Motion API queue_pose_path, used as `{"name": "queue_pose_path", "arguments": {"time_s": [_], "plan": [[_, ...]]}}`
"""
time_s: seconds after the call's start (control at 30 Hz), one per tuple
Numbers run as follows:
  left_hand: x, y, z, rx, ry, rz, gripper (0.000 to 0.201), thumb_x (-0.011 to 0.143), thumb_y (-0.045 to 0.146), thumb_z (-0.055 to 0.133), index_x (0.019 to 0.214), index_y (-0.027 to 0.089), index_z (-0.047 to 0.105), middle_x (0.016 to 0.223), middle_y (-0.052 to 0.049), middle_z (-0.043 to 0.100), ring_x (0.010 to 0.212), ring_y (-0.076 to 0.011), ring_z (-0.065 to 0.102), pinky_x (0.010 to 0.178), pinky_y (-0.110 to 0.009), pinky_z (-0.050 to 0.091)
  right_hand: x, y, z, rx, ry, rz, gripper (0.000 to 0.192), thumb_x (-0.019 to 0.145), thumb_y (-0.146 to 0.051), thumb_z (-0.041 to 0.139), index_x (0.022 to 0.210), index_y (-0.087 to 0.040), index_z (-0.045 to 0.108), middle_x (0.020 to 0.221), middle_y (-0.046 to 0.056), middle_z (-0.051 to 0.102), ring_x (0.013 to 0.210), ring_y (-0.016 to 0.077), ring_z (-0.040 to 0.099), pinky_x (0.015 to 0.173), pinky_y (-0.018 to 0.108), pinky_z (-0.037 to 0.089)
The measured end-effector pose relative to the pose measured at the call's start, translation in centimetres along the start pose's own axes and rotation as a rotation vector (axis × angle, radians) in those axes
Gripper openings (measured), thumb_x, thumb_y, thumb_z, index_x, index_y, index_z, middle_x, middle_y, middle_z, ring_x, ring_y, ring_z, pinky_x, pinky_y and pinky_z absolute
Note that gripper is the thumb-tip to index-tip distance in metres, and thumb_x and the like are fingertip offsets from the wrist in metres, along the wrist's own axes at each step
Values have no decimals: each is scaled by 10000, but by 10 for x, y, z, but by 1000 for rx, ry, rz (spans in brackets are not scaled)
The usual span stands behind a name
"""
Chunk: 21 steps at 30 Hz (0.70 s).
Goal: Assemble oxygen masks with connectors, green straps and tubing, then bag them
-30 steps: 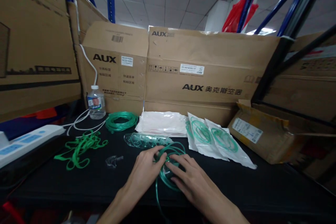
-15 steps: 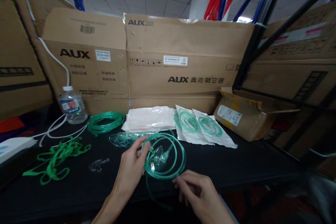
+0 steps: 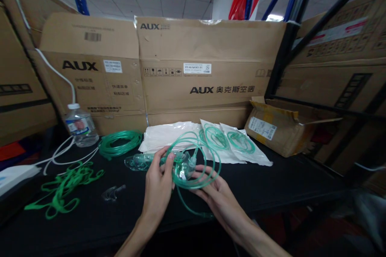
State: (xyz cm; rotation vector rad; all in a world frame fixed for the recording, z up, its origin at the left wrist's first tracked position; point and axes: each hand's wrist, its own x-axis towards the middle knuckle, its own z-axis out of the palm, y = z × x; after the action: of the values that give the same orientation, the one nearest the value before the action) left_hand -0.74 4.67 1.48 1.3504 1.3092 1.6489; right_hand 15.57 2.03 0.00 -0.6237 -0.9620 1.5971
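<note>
Above the front of the black table, my left hand pinches the left side of a loosely coiled green oxygen tube. A clear green oxygen mask sits inside the loops, joined to the tube by a pale green connector. From the right, my right hand reaches through and under the coil, its fingers curled round the lower loops beside the mask; some fingertips are hidden. One tube end dangles below. Behind my left hand lie more clear green masks.
At the back are a green tube coil, white pouches and packed tubing pouches. On the left lie green straps, a clear plastic piece and a bottle. An opened carton stands right.
My right hand has moved up from below the coil and taken hold of its lower right side. The coil and mask are raised slightly, and the camera view has shifted a little.
</note>
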Motion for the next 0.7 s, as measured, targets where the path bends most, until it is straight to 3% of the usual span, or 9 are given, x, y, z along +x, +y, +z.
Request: {"name": "queue_pose_path", "arguments": {"time_s": [0.27, 0.4, 0.57, 0.7], "plan": [[-8, -3, 3, 37, 1, 83, 454, 933, 520, 585, 1276, 225, 561, 793, 17, 640, 399, -75, 465, 355, -189, 418, 8, -2, 8, -200, -21, -21, 461, 871, -472, 736, 1202, -168, 637, 1123, 103, 740, 1062, 248, 682, 1029, 414, 454], [-8, -3, 0, -21, 38, 92, 479, 911, 523, 615, 1280, 225, 552, 866, -13, 639, 589, -140, 602, 383, -182, 470, 8, -11, 1, -373, -10, -141, 418, 872, -469, 733, 1171, -198, 626, 1169, 91, 716, 1112, 244, 660, 1012, 383, 475], [-13, -4, -2, -133, -170, -16, 518, 878, 522, 658, 1252, 182, 545, 929, -47, 650, 710, -172, 636, 431, -193, 503, 6, -23, -13, -508, -51, -211, 340, 930, -453, 662, 1176, -238, 566, 1168, 58, 683, 1000, 204, 684, 905, 344, 537], [-14, -3, -4, -155, -346, -123, 551, 854, 551, 668, 1211, 136, 603, 903, -50, 632, 673, -144, 583, 440, -193, 480, 8, -25, -15, -650, -96, -235, 251, 944, -413, 651, 1095, -233, 563, 1022, 26, 689, 941, 179, 671, 902, 310, 521]]}}
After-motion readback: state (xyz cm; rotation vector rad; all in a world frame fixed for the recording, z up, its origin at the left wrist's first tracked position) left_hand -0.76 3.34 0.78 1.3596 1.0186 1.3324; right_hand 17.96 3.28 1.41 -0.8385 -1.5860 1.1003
